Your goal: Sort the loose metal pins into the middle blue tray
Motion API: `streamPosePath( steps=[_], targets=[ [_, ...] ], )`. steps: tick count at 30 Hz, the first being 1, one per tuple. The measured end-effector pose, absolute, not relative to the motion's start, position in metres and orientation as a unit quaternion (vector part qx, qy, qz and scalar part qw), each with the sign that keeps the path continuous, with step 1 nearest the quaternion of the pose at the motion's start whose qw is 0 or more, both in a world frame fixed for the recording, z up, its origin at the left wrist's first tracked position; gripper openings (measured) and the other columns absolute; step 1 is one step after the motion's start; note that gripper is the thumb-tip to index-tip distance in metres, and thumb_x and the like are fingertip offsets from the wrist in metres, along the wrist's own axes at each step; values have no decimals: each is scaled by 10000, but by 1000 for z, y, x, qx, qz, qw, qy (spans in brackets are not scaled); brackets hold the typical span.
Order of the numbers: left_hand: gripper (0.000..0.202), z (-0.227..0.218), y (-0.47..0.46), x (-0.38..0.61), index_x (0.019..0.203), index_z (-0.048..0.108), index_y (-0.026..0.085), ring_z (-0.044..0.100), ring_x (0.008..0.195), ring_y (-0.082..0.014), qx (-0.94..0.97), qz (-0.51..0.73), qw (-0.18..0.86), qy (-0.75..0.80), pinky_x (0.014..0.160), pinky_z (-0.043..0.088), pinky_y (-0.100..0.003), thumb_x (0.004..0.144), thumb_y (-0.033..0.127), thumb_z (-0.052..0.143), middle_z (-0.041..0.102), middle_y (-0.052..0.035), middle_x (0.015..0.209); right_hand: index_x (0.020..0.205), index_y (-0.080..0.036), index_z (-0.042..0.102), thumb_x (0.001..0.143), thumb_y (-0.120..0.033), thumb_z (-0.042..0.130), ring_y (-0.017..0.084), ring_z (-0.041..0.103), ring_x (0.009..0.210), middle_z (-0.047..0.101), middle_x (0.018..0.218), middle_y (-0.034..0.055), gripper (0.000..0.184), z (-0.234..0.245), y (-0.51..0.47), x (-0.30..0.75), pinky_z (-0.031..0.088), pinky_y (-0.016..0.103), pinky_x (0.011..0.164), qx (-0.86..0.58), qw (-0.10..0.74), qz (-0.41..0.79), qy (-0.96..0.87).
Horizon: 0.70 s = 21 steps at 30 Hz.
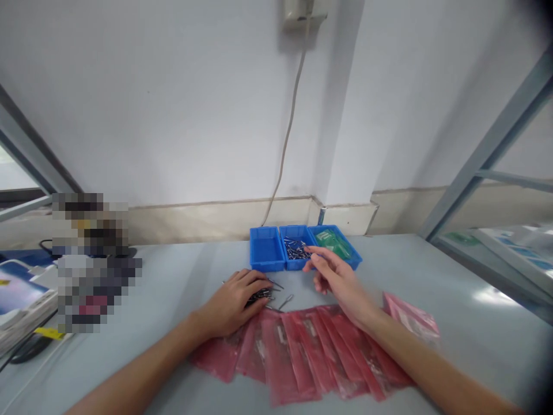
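My left hand [235, 302] rests on the table with its fingers and thumb curled round a pile of thin dark metal parts [260, 294]. Some of these stick out past the fingertips, and a small looped metal piece [287, 301] lies just to the right. Over the front edge of the middle blue bin [297, 265] is my right hand [334, 276], index finger stretched forward and thumb close to it, the other fingers curled. Short shiny metal pieces [295, 249] fill that bin. Whatever the right fingertips pinch is too small to make out.
Overlapping pink plastic bags [280, 363] with small contents fan across the front. Beside the middle bin stand a left blue bin [266, 246] and a right one with green packets [334, 243]. At left are cables and a power strip [30, 317]; a blurred-out person is behind.
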<state>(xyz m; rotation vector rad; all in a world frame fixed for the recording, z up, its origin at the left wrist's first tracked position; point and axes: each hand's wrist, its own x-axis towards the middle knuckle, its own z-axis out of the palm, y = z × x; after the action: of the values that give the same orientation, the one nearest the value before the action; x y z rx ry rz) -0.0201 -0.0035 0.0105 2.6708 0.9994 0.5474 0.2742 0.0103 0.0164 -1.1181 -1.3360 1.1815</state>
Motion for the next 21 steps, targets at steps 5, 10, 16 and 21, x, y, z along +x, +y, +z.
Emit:
streamPosePath(
  steps=[5,10,16,21],
  targets=[
    [297,9,-4,-20,1410,643,267,609,1274,-281,913,189,114,344,1130,506,-479,1137,329,544,652,-85,1397,1226,-282,740,1040,-433,684,224,663,888,710,1049,45,246,8,2,274,540,354,818,-439,372,341,-743],
    [321,8,-5,-21,1437,626,266,569,1366,-289,909,194,102,354,1175,476,-499,1132,330,552,555,-102,1525,1246,-297,741,1091,-200,572,270,622,1195,681,1242,68,249,4,-4,273,472,434,1077,-354,245,225,-874],
    [352,10,-5,-21,1482,600,292,557,1398,-292,916,175,94,348,1179,468,-510,1140,351,538,520,-69,1625,968,-242,660,1115,-213,539,245,635,1023,672,1030,40,192,5,-3,270,478,412,995,-367,233,204,-877],
    [367,10,-4,-20,1490,596,270,580,1355,-289,917,181,98,342,1189,456,-513,1145,378,533,656,-71,1491,1050,-255,593,1136,-222,472,236,612,1032,652,1081,40,152,7,-7,270,476,370,947,-389,272,233,-849]
  ],
)
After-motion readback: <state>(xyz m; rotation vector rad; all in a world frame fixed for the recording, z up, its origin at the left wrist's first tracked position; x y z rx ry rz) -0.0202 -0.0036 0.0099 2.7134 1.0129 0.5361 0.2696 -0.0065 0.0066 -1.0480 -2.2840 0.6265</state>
